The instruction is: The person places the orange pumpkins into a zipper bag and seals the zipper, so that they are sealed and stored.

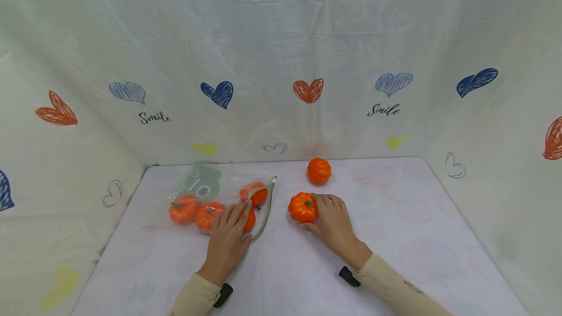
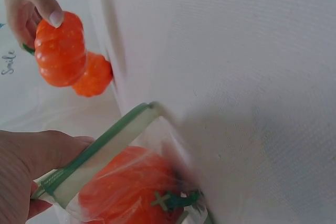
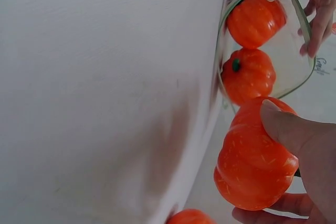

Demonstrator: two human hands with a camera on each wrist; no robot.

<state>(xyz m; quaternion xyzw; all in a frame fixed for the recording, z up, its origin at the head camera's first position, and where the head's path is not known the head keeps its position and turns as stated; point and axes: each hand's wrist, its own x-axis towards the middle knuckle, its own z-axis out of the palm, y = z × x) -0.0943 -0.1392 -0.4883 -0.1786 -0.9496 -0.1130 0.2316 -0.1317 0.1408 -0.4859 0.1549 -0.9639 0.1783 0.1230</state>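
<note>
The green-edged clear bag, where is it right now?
In the head view, the bag lies on the left of the table, held by the left hand, left of the pumpkin in the right hand.

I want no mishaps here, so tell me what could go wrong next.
The round, glossy orange pumpkin in the right hand might slip, or catch on the green rim of the clear plastic bag. If the left hand loosens its pinch there, the bag could sag shut.

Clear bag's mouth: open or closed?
Open: in the right wrist view, the green rim gapes, showing pumpkins inside; left hand grips one side.
</note>
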